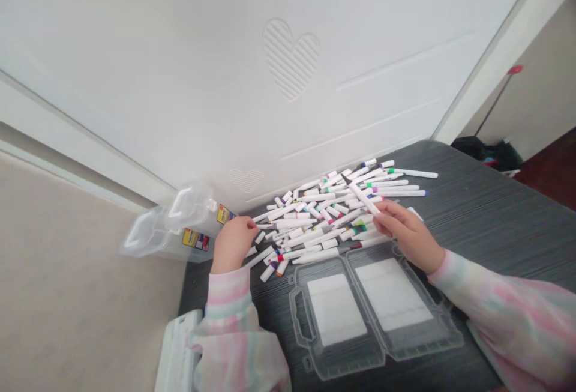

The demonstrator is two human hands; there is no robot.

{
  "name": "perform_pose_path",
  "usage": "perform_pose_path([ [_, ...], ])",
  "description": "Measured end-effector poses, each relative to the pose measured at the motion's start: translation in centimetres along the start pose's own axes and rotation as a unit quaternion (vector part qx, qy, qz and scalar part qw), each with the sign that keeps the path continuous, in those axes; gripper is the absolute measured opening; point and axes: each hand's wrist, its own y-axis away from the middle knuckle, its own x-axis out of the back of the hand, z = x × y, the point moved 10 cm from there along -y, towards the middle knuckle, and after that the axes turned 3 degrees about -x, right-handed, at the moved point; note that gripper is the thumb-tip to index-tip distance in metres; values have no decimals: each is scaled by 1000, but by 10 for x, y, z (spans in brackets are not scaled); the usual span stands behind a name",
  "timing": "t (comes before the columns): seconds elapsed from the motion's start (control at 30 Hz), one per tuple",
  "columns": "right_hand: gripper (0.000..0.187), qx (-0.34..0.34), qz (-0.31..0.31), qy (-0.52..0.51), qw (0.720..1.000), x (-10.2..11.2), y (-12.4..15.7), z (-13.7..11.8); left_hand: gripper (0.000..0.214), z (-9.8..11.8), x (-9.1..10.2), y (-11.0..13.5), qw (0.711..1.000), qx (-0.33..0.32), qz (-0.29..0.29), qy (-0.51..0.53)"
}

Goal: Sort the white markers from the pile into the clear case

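My right hand (407, 233) grips a white marker (363, 199) by its lower end. The marker's dark bare tip points up and left, over the pile. At the pile's left edge, my left hand (233, 241) has its fingertips pinched around the end of another thin white marker (264, 226); part of it is hidden by the fingers. Between both hands spreads a heap of white markers and loose caps (310, 218) with coloured ends, some markers uncapped. In front of the heap lies an open clear plastic case (382, 344) with white sheets inside both halves.
Two clear plastic boxes (153, 233) with yellow labels stand at the dark table's (486, 218) left edge. A white panel (180, 80) with embossed hearts rises behind the table. A pale object (177, 350) sits at the lower left, beside my left sleeve.
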Motion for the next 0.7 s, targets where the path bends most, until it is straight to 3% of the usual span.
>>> perform_pose_path([
  [0.3,11,4,25,4,1000,6,4,4,10,-12,-37,-9,997,14,-72,-14],
  [0.53,13,-15,40,-35,998,9,5,22,9,-13,-40,-9,997,18,-69,-19],
  [0.7,12,-12,34,-43,998,9,5,25,8,-4,-31,-4,999,-8,-49,4],
])
